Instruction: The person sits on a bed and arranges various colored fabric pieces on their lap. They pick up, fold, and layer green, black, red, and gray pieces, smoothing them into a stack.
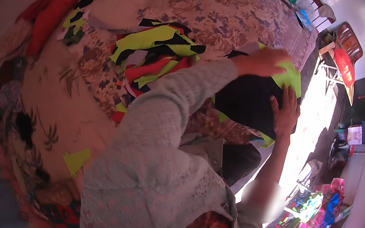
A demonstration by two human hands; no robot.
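Black fabric (249, 99) lies spread before me, with a lime-green fabric piece (291, 79) over its far right corner. My left hand (262, 62) reaches across to the upper edge of the green piece, its fingers bent and closed on that edge. Below it, my right hand (285, 112) rests with fingers stretched out flat, fingertips on the green piece and palm over the side of the black fabric. More lime-green corners show from under the black fabric.
A heap of cut fabric pieces (154, 52) in lime, black, red and grey lies on the floral bedspread (234, 21). A lone lime scrap (77, 161) sits at left. Red cloth (52, 15) lies far left. Beyond the right edge stand a brown chair (349, 42) and dark boxes (359, 99).
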